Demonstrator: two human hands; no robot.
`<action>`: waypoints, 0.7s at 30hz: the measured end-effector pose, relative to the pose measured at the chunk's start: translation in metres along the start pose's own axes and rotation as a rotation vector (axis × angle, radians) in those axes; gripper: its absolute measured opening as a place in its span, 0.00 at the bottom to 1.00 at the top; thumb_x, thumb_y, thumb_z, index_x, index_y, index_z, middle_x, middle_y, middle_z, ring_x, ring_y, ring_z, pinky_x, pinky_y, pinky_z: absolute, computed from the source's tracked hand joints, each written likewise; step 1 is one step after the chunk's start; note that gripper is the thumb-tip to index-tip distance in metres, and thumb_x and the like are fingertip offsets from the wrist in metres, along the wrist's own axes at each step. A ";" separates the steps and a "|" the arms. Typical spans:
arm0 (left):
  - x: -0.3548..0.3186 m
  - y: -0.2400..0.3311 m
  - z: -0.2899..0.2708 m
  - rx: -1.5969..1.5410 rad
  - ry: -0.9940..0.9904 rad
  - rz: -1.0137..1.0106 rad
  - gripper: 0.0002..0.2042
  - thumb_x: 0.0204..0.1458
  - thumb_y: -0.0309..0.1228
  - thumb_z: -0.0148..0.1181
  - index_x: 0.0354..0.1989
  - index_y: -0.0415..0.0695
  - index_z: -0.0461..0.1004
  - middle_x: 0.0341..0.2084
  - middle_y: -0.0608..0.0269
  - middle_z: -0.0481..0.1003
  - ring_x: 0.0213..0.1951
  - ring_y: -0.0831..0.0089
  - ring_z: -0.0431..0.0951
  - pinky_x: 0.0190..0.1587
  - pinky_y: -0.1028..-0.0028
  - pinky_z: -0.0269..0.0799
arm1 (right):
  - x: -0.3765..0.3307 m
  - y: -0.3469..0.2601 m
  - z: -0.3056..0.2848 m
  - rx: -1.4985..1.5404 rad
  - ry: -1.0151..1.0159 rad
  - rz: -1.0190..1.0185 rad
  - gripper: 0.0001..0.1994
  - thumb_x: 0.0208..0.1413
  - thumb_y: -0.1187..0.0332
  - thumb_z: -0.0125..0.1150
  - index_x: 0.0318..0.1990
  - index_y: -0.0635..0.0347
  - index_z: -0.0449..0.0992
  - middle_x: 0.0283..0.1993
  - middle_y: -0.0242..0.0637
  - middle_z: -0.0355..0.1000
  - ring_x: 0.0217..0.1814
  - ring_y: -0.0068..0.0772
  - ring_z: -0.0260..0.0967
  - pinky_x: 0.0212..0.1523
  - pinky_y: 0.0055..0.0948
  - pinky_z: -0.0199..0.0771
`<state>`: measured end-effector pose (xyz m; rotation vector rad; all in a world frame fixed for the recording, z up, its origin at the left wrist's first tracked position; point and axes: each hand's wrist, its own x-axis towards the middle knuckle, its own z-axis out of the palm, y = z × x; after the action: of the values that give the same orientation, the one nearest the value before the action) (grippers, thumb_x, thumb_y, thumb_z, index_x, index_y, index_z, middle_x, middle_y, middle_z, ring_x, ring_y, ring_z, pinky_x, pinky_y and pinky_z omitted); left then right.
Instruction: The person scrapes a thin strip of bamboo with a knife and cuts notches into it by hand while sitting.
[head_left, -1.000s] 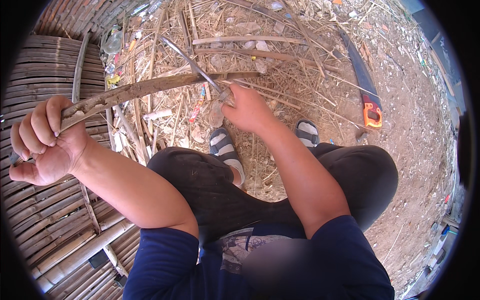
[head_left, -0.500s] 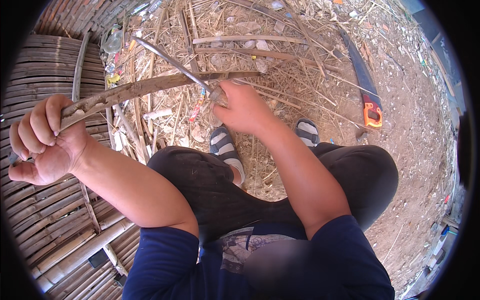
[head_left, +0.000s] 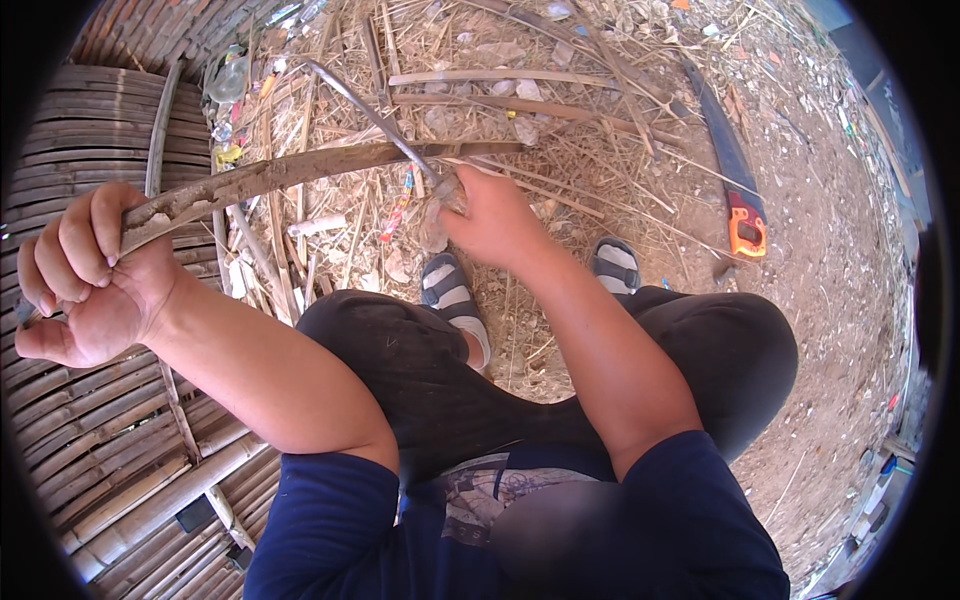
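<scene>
My left hand (head_left: 95, 275) is wrapped round the near-left end of a long, slightly curved wooden strip (head_left: 270, 180), perhaps split bamboo, with rough patches of bark. From there the strip slants away to the right, over the littered ground. In my right hand (head_left: 492, 215) is the handle of a long, narrow-bladed knife (head_left: 362, 106). Its blade points up and to the left, crossing the strip near the strip's far end. Whether the edge bites into the wood cannot be made out.
A handsaw (head_left: 722, 140) with an orange handle lies on the ground at right. Loose wooden strips (head_left: 510, 77) and straw are scattered ahead. To the left stands a slatted bamboo structure (head_left: 100, 130). My sandalled feet (head_left: 450, 290) are below the strip.
The knife has shifted slightly to the right, its tip swinging right and farther away. My right hand moved a little right with it. My left hand and the strip have barely moved.
</scene>
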<state>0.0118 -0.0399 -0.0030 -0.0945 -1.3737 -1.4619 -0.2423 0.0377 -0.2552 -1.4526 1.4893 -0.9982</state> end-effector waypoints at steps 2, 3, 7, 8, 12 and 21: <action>0.001 0.000 -0.001 0.003 0.008 0.001 0.16 0.41 0.49 0.66 0.15 0.60 0.65 0.08 0.83 0.56 0.13 0.85 0.53 0.23 0.79 0.49 | -0.001 -0.006 0.004 0.008 0.017 -0.088 0.18 0.50 0.62 0.64 0.41 0.68 0.71 0.27 0.55 0.72 0.32 0.58 0.71 0.35 0.46 0.69; 0.001 0.000 -0.001 0.005 0.013 0.002 0.16 0.41 0.49 0.66 0.16 0.60 0.65 0.08 0.84 0.56 0.13 0.85 0.53 0.23 0.79 0.49 | -0.002 -0.008 0.006 0.012 0.026 -0.132 0.18 0.50 0.62 0.64 0.41 0.68 0.71 0.27 0.55 0.71 0.32 0.58 0.71 0.34 0.47 0.69; 0.000 -0.001 0.001 0.026 0.040 0.017 0.16 0.41 0.49 0.67 0.16 0.59 0.66 0.08 0.83 0.57 0.13 0.85 0.53 0.24 0.80 0.50 | -0.004 -0.003 0.017 0.041 0.068 -0.104 0.18 0.51 0.61 0.64 0.40 0.68 0.71 0.26 0.54 0.71 0.31 0.58 0.71 0.34 0.47 0.70; 0.000 -0.003 0.001 0.035 0.048 0.026 0.16 0.41 0.49 0.67 0.16 0.59 0.66 0.09 0.83 0.57 0.13 0.85 0.53 0.24 0.80 0.50 | -0.005 0.013 0.026 0.047 0.126 -0.109 0.18 0.51 0.61 0.64 0.41 0.69 0.71 0.26 0.54 0.71 0.31 0.58 0.72 0.34 0.47 0.70; 0.000 -0.005 0.000 0.016 0.055 0.040 0.18 0.42 0.52 0.68 0.16 0.59 0.66 0.09 0.83 0.58 0.13 0.85 0.54 0.24 0.80 0.50 | -0.007 0.031 0.026 0.037 0.089 0.147 0.21 0.50 0.60 0.65 0.45 0.69 0.72 0.26 0.53 0.72 0.31 0.57 0.74 0.34 0.47 0.71; 0.002 -0.007 0.005 0.031 0.071 0.054 0.19 0.42 0.54 0.68 0.18 0.58 0.66 0.10 0.82 0.57 0.13 0.85 0.53 0.24 0.79 0.50 | -0.007 -0.010 0.017 0.019 0.061 -0.119 0.18 0.51 0.61 0.65 0.40 0.69 0.71 0.27 0.55 0.72 0.32 0.59 0.73 0.34 0.48 0.70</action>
<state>0.0028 -0.0388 -0.0044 -0.0588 -1.3267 -1.3859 -0.2229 0.0446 -0.2521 -1.5238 1.4463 -1.1345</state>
